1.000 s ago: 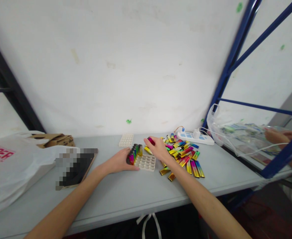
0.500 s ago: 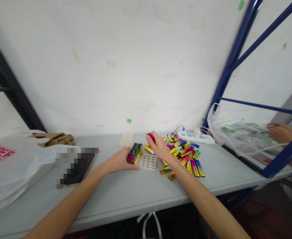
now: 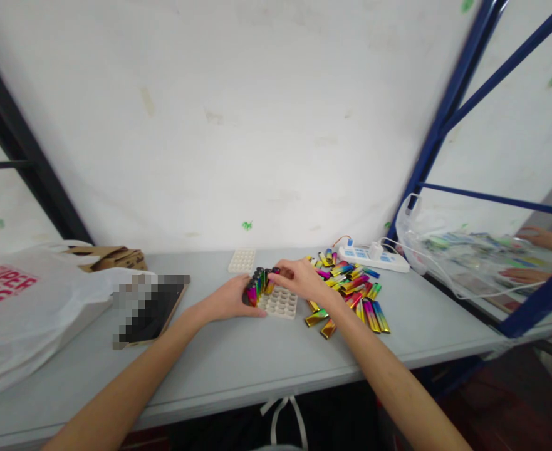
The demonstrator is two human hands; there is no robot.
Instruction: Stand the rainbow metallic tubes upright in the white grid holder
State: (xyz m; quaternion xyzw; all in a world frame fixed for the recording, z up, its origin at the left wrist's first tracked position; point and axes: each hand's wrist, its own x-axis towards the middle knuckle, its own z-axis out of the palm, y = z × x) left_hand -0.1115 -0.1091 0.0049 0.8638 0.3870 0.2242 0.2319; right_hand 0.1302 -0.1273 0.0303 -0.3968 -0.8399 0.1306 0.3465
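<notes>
A white tray with rows of round holes (image 3: 282, 304) lies on the table, and several shiny rainbow-coloured tubes (image 3: 253, 294) with dark ends stand upright at its left side. My left hand (image 3: 231, 297) is closed around the tray's left end, thumb along the near edge, fingers behind the tubes. Over the tray's far side, my right hand (image 3: 299, 279) pinches one more shiny tube (image 3: 270, 287), slightly tilted beside the standing ones. Whether its lower end sits in a hole cannot be made out. Right of the tray is a loose pile of similar tubes (image 3: 354, 283).
A second white holed tray (image 3: 242, 260) lies behind. A white power strip (image 3: 374, 258) is at the back right. On the left are a dark flat device (image 3: 156, 310), cardboard (image 3: 116, 259) and a plastic bag (image 3: 45, 307). Beyond the blue frame (image 3: 438, 134), another person's hands (image 3: 527, 275) show.
My right hand has moved left and down with a tube, from above the pile to the standing tubes. My left hand stays at the tray. The view has shifted slightly.
</notes>
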